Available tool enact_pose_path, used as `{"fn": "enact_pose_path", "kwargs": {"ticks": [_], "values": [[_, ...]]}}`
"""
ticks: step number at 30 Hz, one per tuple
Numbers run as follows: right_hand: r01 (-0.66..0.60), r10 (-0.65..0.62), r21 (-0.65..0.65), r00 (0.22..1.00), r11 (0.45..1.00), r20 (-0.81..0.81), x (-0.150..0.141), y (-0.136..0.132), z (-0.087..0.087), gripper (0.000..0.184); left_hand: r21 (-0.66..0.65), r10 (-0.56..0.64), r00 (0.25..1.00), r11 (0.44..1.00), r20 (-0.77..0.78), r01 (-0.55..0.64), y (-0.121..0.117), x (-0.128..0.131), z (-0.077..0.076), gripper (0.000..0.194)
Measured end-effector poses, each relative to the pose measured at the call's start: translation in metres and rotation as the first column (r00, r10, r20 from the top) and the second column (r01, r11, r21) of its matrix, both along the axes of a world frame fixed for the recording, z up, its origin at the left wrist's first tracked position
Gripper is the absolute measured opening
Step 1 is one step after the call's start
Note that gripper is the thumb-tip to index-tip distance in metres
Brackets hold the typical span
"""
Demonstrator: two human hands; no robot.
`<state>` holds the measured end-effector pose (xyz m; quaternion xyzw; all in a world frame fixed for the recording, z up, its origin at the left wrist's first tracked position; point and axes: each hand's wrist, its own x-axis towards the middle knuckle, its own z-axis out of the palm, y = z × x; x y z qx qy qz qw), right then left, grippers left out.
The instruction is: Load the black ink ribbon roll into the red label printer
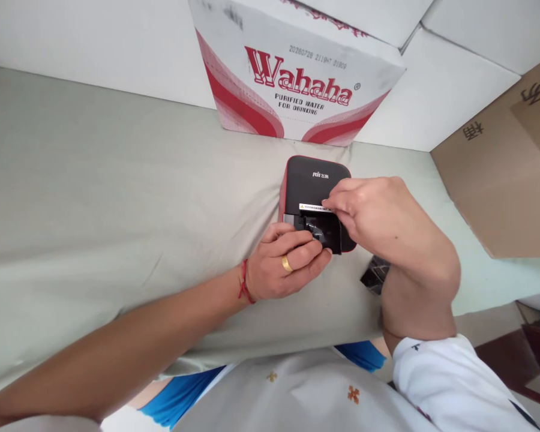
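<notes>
A small black device (pixel 310 186) with rounded corners and red sides lies on the cloth-covered surface. An opening with a glossy black inside (pixel 330 227) takes up its near part. Along the far edge of that opening runs a white label strip (pixel 310 207) with a warning triangle. My left hand (pixel 288 261), wearing a gold ring and a red string bracelet, curls its fingers over the near left side of the device, at the opening. My right hand (pixel 369 210) is closed in a pinch at the right end of the strip; its fingertips partly hide the strip.
A white and red Wahaha water carton (pixel 297 90) stands behind the device, against stacked white boxes (pixel 459 90). To the right is a brown cardboard box (pixel 499 162). A crumpled shiny black piece (pixel 375 275) lies beside my right forearm. Grey-green cloth (pixel 94 180) covers the surface.
</notes>
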<state>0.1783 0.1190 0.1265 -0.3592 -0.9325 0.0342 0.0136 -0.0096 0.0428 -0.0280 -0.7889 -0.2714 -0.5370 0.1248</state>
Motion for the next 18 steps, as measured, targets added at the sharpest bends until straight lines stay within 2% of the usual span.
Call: {"fn": "enact_pose_path", "kwargs": {"ticks": [3,4,7,9,12,15,17,18], "values": [[0.003,-0.006,0.019,0.991,1.0,0.137,-0.005,-0.002,-0.001,0.03,0.031,0.029,1.0,0.999,-0.006,-0.029,0.002,0.001,0.004,0.029],[0.008,-0.01,0.017,0.991,1.0,0.136,-0.005,-0.001,-0.001,0.03,0.039,0.033,0.999,0.999,-0.003,-0.033,0.003,0.002,0.005,0.026],[0.018,-0.017,-0.028,0.999,0.999,0.034,-0.002,0.005,-0.002,0.031,0.034,0.033,0.999,0.999,0.011,-0.033,0.003,0.002,0.008,0.019],[0.015,-0.017,-0.067,0.999,0.998,-0.038,0.001,0.01,-0.002,0.033,0.0,0.017,0.999,1.0,0.041,-0.017,0.004,0.0,0.008,0.024],[-0.02,0.012,-0.117,0.997,0.993,-0.07,0.003,0.012,0.0,0.034,-0.133,0.032,0.981,0.991,0.19,-0.007,0.007,-0.007,0.008,0.039],[-0.105,0.096,-0.178,0.994,0.979,-0.058,0.003,0.007,0.005,0.031,-0.321,0.132,0.919,0.947,0.371,-0.006,0.017,-0.018,0.004,0.039],[-0.166,0.16,-0.233,0.986,0.958,-0.041,0.004,0.001,0.009,0.032,-0.432,0.138,0.878,0.898,0.459,0.085,0.026,-0.025,-0.002,0.044],[-0.192,0.19,-0.26,0.981,0.946,-0.03,0.005,-0.003,0.01,0.033,-0.494,0.124,0.855,0.853,0.504,0.168,0.03,-0.028,-0.005,0.051]]}}
